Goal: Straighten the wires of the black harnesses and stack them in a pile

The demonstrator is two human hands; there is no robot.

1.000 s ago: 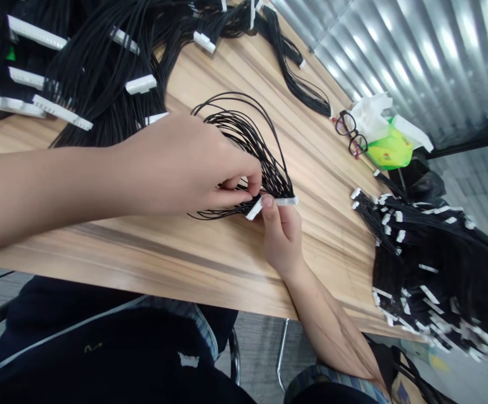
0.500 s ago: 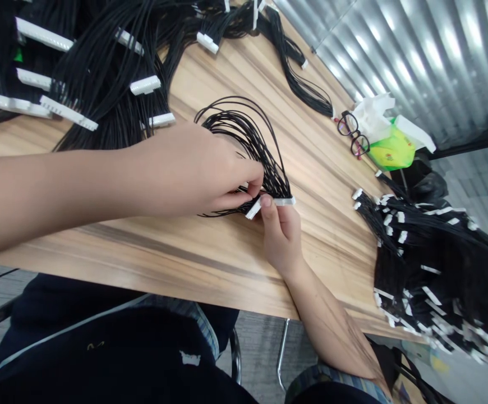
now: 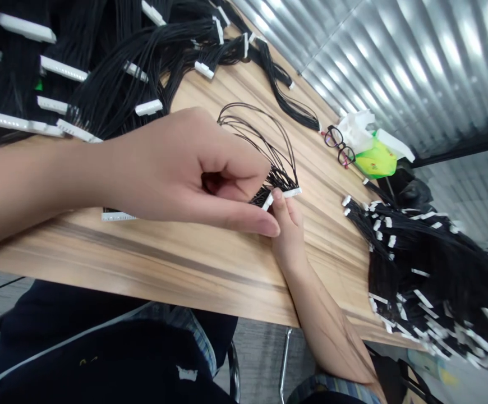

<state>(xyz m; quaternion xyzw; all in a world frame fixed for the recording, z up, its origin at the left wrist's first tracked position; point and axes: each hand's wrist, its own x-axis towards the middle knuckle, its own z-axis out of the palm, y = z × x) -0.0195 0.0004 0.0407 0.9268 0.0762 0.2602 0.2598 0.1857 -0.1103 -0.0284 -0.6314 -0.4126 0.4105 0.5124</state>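
Observation:
A bundle of black wires (image 3: 284,178) loops over the wooden table, ending in white plug connectors. My right hand (image 3: 288,227) grips a white connector (image 3: 292,192), thumb on top, where it meets a second, angled connector (image 3: 267,201). Above the wires, my left hand (image 3: 197,168) reaches in from the left, thumb stretched out apart from its curled fingers, with nothing seen between them. It covers much of the bundle. Below its wrist another white connector (image 3: 118,216) pokes out.
Piled black wire harnesses with white connectors (image 3: 25,27) fill the far left. Another heap of harnesses (image 3: 437,269) lies at the right. Glasses (image 3: 340,146) and a green-yellow packet (image 3: 376,158) are near the corrugated metal wall (image 3: 378,56). The table's front edge (image 3: 164,300) is close to my lap.
My left hand has lifted nearer the camera, its thumb parting from the fingers that pinched near the wires. My right hand keeps its grip on the connector. The view has shifted slightly.

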